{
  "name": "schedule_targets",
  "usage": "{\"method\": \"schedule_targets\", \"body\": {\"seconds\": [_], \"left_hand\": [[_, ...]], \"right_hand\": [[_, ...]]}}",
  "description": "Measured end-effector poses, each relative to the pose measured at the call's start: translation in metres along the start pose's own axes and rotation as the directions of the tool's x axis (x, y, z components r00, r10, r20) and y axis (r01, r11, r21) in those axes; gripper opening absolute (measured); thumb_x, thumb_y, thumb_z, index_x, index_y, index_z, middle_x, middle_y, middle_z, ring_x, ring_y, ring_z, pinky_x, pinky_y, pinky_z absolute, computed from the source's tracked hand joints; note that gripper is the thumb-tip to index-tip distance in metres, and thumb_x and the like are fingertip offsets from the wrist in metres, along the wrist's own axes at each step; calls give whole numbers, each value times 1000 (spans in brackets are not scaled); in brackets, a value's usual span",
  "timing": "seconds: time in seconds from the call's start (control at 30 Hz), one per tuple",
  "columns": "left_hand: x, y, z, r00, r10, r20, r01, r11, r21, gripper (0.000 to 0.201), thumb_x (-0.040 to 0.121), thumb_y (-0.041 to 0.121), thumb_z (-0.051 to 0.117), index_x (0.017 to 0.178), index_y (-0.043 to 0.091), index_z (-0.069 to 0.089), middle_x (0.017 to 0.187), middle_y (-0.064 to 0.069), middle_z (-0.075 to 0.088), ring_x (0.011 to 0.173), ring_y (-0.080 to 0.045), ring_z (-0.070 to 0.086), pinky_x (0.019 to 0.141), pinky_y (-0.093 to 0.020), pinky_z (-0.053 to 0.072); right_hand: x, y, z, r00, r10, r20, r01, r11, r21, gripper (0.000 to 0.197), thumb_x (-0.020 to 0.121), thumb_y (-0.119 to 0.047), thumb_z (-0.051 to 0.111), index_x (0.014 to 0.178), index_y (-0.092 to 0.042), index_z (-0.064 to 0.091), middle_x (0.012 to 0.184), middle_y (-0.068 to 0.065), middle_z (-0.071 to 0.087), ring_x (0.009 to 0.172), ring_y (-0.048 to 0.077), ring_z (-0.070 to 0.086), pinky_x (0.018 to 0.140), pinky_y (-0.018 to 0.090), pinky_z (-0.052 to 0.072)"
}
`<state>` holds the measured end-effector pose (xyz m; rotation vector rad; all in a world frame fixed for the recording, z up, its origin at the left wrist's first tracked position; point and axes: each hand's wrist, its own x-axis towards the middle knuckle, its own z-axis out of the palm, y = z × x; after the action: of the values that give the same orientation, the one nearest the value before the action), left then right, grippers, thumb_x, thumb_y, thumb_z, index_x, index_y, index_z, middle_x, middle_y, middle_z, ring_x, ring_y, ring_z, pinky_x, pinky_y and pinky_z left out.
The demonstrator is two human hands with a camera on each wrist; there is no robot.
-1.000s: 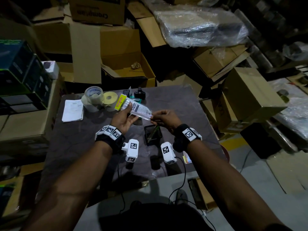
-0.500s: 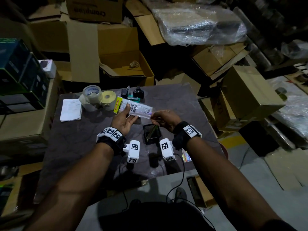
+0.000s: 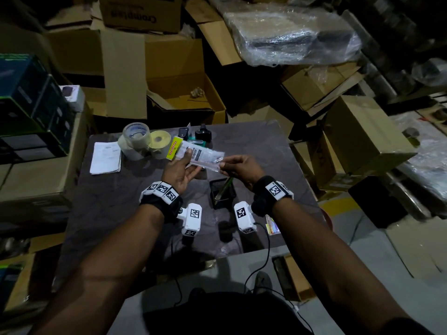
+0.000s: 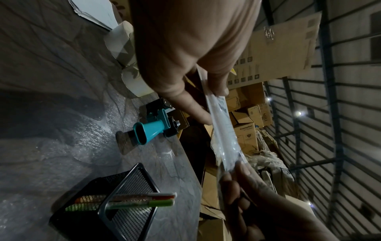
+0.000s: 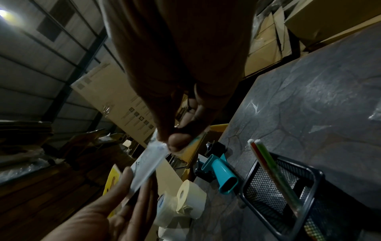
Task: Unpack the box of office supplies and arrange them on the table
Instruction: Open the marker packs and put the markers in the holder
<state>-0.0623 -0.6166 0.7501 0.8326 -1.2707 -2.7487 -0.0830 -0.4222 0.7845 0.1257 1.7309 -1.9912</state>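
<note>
Between both hands' fingertips hangs the clear packet (image 3: 202, 156).

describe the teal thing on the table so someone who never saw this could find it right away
Start at the dark marbled table and go to its far edge, right of the stacked tape rolls. There lies a teal plastic tape dispenser, on its side between two black parts, its hollow flared handle pointing toward the black mesh pen holder. It is the only teal item there.
</note>
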Motion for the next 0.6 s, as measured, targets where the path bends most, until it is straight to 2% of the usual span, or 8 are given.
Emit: {"method": "schedule_targets", "body": {"seconds": [0.07, 0.17, 0.3, 0.4, 0.47, 0.6], "left_hand": [[2, 4, -4, 999, 26, -38, -26, 1000, 7, 21, 90, 23, 66, 109, 16, 61, 107, -6, 70, 91, -20, 70, 72, -33, 59], [7, 12, -21, 994, 34, -99, -35, 999, -3, 13, 92, 25, 63, 103, 19, 61, 103, -3, 69, 89, -19, 68, 82, -36, 56], [5, 15, -40, 996, 22, -92, -19, 999, 31, 7, 92, 20, 63, 98, 19, 62, 93, -1, 74, 85, -16, 70, 72, -31, 60], [0, 7, -37, 998, 13, -57, -9, 997, 78, 4, 92, 16, 62, 95, 19, 63, 85, 3, 75, 80, -13, 70, 65, -27, 60], [-3, 1, -33, 999, 21, -37, -17, 993, 117, 8, 92, 12, 62, 92, 20, 63, 79, 7, 75, 77, -9, 69, 61, -25, 58], [-2, 1, -42, 993, 95, -67, -84, 986, 143, 11, 91, 10, 64, 95, 20, 64, 89, 6, 73, 79, -8, 70, 68, -26, 59]], "right_hand": [[1, -1, -1, 999, 2, -42, 0, 999, 48, 9, 84, 11, 64, 88, 3, 67, 72, 7, 74, 66, 14, 72, 63, 19, 57], [2, 0, -7, 997, 16, -77, -13, 999, 37, 11, 84, 11, 64, 84, 1, 67, 65, 6, 73, 61, 13, 71, 60, 17, 56], [0, 4, -15, 998, 54, -42, -54, 999, 7, 10, 86, 10, 60, 81, 1, 64, 65, 5, 72, 59, 13, 70, 60, 18, 57], [-3, 8, -5, 995, 95, 40, -95, 995, 8, 9, 88, 7, 60, 83, 0, 63, 69, 7, 72, 63, 13, 71, 60, 19, 57], [-3, 12, 4, 993, 107, 50, -108, 994, 9, 3, 87, 5, 63, 85, 3, 63, 70, 7, 72, 64, 13, 71, 61, 19, 57], [-2, 15, 9, 994, 108, 27, -107, 994, -18, 7, 85, 5, 66, 90, 9, 63, 65, 8, 72, 57, 10, 69, 56, 16, 55]]}}
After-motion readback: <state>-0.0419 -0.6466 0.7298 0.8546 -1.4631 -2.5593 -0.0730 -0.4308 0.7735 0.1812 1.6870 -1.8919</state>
